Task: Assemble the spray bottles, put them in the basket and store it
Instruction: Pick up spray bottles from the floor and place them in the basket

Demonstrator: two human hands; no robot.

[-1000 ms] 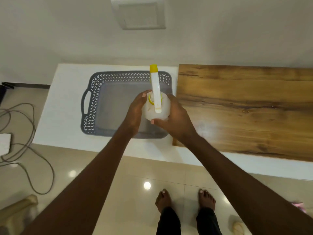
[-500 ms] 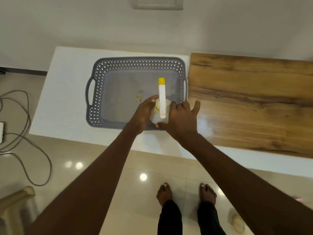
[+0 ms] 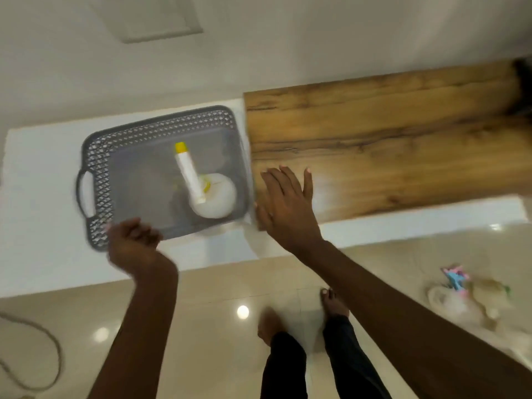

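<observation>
Standing unlabelled in the basket (image 3: 98, 156), spray bottle (image 3: 211, 198).

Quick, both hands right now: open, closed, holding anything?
Left hand: curled closed, empty, at the basket's near edge.
Right hand: open, fingers spread, empty, over the wooden board.

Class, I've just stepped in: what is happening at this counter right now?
A person is packing a spray bottle into a grey basket on the white counter. The bottle stands inside the basket, near its right end, and neither hand holds it. The left hand is curled at the basket's near edge; the right hand is open over the wooden board.
</observation>
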